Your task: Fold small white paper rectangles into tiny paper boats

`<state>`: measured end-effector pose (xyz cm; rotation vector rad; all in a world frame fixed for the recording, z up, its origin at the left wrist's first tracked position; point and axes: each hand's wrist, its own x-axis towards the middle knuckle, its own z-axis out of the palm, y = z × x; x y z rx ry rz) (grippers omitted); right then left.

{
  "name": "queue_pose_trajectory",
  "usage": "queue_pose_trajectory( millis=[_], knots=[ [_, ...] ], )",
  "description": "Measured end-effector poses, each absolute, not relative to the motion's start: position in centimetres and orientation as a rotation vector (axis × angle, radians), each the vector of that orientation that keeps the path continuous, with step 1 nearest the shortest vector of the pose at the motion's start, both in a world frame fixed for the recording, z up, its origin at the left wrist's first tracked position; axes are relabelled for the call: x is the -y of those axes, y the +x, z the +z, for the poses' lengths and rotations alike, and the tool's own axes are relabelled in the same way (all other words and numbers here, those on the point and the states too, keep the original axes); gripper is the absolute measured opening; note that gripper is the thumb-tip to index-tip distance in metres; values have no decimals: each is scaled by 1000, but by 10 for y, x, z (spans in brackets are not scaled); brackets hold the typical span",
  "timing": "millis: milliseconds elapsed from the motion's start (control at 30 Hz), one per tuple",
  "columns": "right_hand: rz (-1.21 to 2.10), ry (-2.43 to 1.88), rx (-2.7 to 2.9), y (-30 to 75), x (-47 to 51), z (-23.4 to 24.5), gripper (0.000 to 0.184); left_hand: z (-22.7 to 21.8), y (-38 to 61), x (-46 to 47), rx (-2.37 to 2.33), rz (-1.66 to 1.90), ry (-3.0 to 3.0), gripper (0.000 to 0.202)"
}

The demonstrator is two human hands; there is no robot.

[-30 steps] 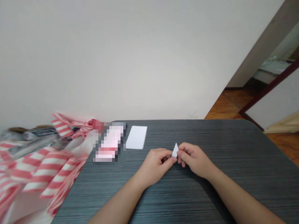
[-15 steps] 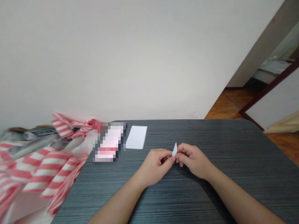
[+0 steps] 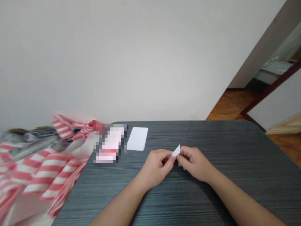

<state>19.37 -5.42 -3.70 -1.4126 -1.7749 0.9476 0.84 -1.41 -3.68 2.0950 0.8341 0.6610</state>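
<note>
A small folded piece of white paper (image 3: 176,151) is pinched between the fingertips of both hands, above the dark table. Its pointed end tilts up and to the right. My left hand (image 3: 156,166) grips its lower left end, and my right hand (image 3: 193,164) holds its right side. Part of the paper is hidden behind my fingers. A flat white paper sheet or stack (image 3: 137,138) lies on the table to the left of my hands, out of their reach of contact.
The grey wood-grain table (image 3: 211,194) has a pixelated pink-and-white item (image 3: 110,145) near its far left edge. A red-and-white striped bag (image 3: 44,169) spills over the left side. A white wall stands behind, with a doorway and wooden floor at right.
The paper has turned from nearly upright to leaning right, its tip lower. My fingers have shifted their hold on it, and both hands have stayed in about the same place.
</note>
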Motion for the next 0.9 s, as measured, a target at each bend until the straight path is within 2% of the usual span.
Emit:
queue_pose_trajectory(
  millis=[200,333,700,900],
  knots=[
    [918,-1431,1814,192,53,-35,20,-37,9,14,-808,663,2132,27],
    [881,-1447,1842,193,53,-37,19,-39,9,15,-825,668,2107,19],
    [726,-1476,1886,192,52,-41,22,-40,8,14,-833,672,2140,22],
    [786,-1444,1904,193,53,-41,20,-36,7,13,-784,659,2105,21]
  ],
)
